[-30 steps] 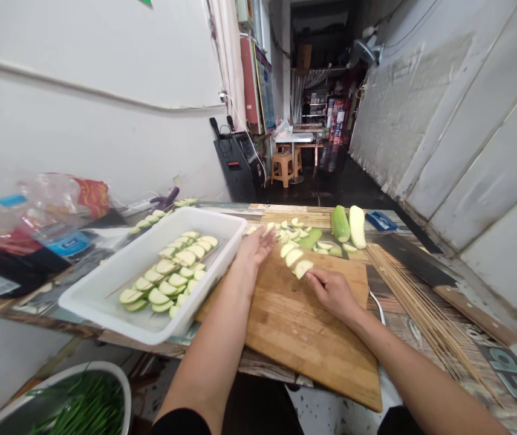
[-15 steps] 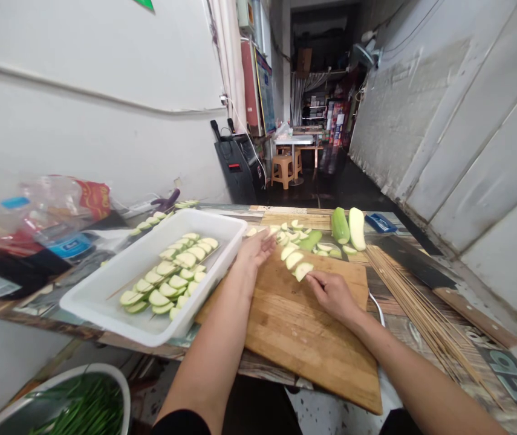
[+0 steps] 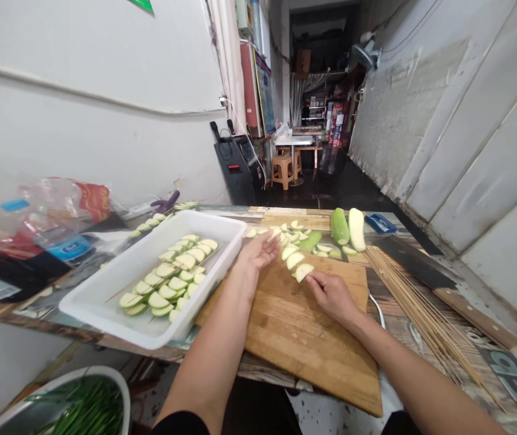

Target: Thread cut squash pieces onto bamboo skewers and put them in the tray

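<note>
My right hand (image 3: 333,296) is closed at the near end of a short row of zucchini slices (image 3: 294,260), its thumb and fingers pinching the nearest half-round slice (image 3: 304,272). The slices line up as if on a skewer, but no stick shows. My left hand (image 3: 260,249), palm turned up and fingers loosely apart, is by the row's far end; I see nothing held in it. Under both hands lies a wooden cutting board (image 3: 308,338). More cut slices (image 3: 292,228) are heaped behind the board.
At left, a white plastic tub (image 3: 99,311) holds skewered slices (image 3: 167,278). On the right lie bamboo skewers (image 3: 412,302) and a cleaver (image 3: 471,314). Zucchini pieces (image 3: 340,226) and a blue box (image 3: 380,223) are at the back. A bowl of greens (image 3: 81,405) is below the table's left.
My left hand's fingers have shifted slightly toward the row of slices. My right hand keeps its pinch in nearly the same place.
</note>
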Demonstrator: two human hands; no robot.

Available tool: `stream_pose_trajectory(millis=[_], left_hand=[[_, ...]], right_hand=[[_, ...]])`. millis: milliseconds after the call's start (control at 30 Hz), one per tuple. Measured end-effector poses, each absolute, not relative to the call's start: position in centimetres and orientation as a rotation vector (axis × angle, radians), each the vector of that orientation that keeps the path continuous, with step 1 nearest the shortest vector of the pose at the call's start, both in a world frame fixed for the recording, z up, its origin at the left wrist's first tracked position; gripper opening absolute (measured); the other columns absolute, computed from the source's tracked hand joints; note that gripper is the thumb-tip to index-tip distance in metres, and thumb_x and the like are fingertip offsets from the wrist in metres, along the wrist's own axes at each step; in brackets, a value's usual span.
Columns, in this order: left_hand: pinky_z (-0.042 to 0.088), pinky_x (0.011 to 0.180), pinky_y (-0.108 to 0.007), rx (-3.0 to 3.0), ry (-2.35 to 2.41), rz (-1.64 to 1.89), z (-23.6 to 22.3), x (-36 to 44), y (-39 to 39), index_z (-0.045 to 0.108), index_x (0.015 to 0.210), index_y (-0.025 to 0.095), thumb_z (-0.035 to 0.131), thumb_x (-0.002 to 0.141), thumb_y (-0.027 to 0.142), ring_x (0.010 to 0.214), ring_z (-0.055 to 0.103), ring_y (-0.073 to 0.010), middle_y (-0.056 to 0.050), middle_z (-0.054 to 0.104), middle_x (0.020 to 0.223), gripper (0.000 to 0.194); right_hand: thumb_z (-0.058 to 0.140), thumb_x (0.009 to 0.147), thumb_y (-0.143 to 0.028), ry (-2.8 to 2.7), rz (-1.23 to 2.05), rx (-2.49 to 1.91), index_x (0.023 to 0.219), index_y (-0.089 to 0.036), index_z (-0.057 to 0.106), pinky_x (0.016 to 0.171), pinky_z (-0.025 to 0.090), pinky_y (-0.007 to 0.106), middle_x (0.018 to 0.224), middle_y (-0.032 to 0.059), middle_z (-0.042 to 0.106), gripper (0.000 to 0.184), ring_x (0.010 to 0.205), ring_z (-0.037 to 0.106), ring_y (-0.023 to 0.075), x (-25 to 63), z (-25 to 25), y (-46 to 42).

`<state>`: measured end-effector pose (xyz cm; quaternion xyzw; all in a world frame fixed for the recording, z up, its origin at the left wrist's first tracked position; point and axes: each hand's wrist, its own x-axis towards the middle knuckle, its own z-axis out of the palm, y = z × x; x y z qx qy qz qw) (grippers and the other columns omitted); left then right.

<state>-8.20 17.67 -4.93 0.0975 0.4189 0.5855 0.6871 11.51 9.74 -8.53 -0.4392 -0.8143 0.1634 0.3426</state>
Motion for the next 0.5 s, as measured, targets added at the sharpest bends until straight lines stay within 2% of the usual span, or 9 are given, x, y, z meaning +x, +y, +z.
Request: stream_pose_trajectory(millis=[500], left_hand=[[0.052, 0.058, -0.022, 0.277, 0.949, 1.288, -5.03, -7.34, 17.32, 0.057, 0.076, 0.01, 0.06, 0.074, 0.01, 0.06, 0.063, -0.0129, -0.01, 0.065, 0.071, 0.004]], right_hand=[[0.038, 0.086, -0.024, -2.121, 0.422, -1.132, 0.064, -0.017, 0.053, 0.051, 0.029, 0.021, 0.054, 0.0005, 0.053, 0.028, 0.05, 0.046, 0.0115, 11.45, -8.4, 9.74]])
